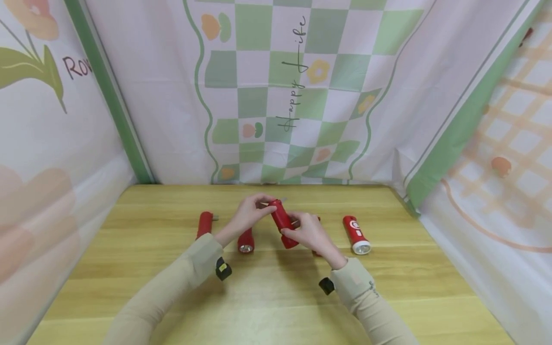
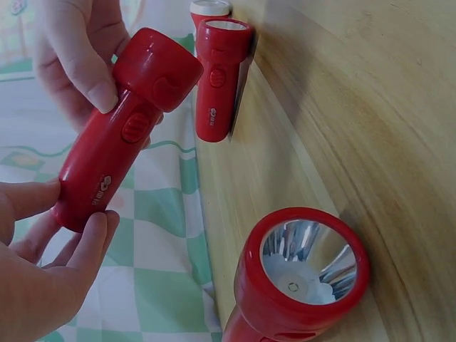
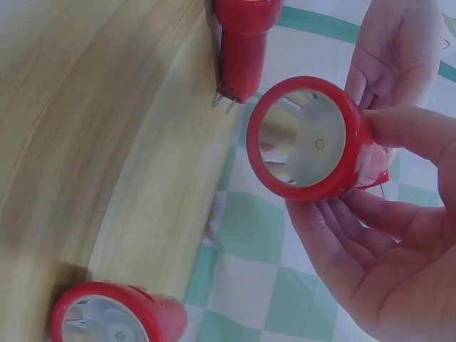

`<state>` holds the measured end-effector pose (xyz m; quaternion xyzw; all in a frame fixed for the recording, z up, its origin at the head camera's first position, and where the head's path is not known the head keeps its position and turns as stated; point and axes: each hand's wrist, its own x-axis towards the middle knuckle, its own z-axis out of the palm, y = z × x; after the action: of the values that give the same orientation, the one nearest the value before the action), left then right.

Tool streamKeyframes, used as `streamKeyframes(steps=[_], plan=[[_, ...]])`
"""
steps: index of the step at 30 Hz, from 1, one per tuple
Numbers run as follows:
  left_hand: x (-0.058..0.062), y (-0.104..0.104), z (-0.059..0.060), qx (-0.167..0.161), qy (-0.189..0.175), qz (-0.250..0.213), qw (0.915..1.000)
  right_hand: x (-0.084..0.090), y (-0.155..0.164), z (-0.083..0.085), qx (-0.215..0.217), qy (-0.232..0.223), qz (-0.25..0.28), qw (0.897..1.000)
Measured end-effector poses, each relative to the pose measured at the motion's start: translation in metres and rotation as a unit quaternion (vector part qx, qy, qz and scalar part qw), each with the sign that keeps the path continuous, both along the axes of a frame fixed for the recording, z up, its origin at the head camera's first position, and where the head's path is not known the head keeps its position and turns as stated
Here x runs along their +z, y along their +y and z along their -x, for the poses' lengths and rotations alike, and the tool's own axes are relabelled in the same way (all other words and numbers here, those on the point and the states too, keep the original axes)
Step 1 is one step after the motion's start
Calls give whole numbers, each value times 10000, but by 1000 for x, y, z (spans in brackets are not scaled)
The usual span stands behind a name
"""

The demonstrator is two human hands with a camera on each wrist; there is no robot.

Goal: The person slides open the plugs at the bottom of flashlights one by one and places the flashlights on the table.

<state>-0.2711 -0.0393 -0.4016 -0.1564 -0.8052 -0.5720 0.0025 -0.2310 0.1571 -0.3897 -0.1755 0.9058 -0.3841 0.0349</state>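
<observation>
A red flashlight [image 1: 281,216] is held tilted above the table between both hands. Its tail end is pinched by the left hand [image 1: 251,211], fingers on one side and thumb on the other. My right hand [image 1: 308,231] grips it close to the wide lamp head. The left wrist view shows the ribbed switch and small white print on the flashlight's body [image 2: 114,149]. From the right wrist, the reflector and clear lens of the lamp head [image 3: 306,139] face the camera.
Other flashlights lie on the wooden table [image 1: 276,297]: a red one with metal prongs [image 1: 204,224] at left, a red one [image 1: 246,243] below the left hand, one [image 1: 318,235] partly hidden behind the right hand, and a red-and-white one [image 1: 356,235] at right. A patterned curtain [image 1: 289,96] hangs behind.
</observation>
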Motion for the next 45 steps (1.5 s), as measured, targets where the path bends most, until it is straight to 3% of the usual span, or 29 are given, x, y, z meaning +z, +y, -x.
streamKeyframes(steps=[12, 45], plan=[[1, 3, 4, 22, -69, 94, 9999, 0, -1, 2, -189, -108, -135, 9997], [-2, 7, 18, -107, -136, 631, 9979, -6, 0, 9, -205, -427, -29, 9989]])
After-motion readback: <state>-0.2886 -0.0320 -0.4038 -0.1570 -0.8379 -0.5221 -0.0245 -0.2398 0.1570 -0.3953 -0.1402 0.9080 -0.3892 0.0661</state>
